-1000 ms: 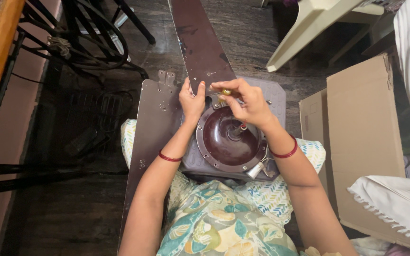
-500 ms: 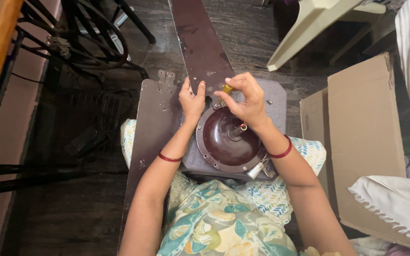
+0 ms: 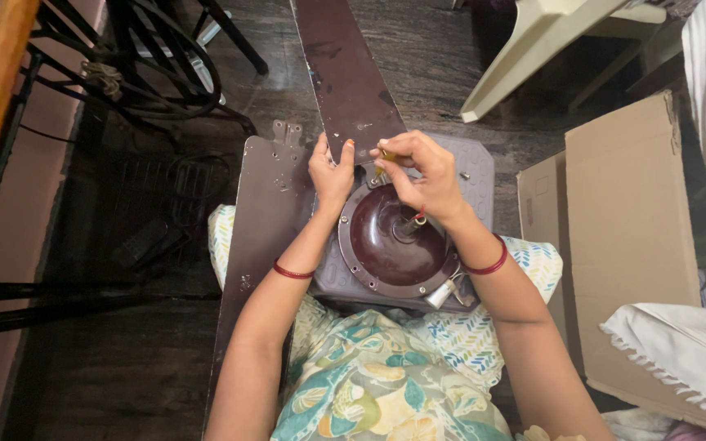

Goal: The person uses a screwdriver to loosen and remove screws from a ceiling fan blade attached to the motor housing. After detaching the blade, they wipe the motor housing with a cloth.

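At the far left, a black metal stand (image 3: 149, 73) with a wheel sits on the dark floor (image 3: 108, 359), well apart from your work. A brown ceiling fan blade (image 3: 267, 212) lies beside your left forearm, reaching down past your lap. Your left hand (image 3: 331, 173) presses flat on the root of a second fan blade (image 3: 341, 73), which points away from you; the press seems meant to keep it from shifting on the motor. That round brown fan motor (image 3: 390, 245) rests on a grey block (image 3: 475, 175) on your lap, so it sits close under both hands. Your right hand (image 3: 425, 175) is just beside the left, its fingers pinched on a small yellow-handled screwdriver (image 3: 384, 157) aimed at the blade's root, apparently over a screw hole, though the tip is hidden. Further right stands an open cardboard box (image 3: 631, 237), with a white cloth (image 3: 680, 351) draped over its lower corner.
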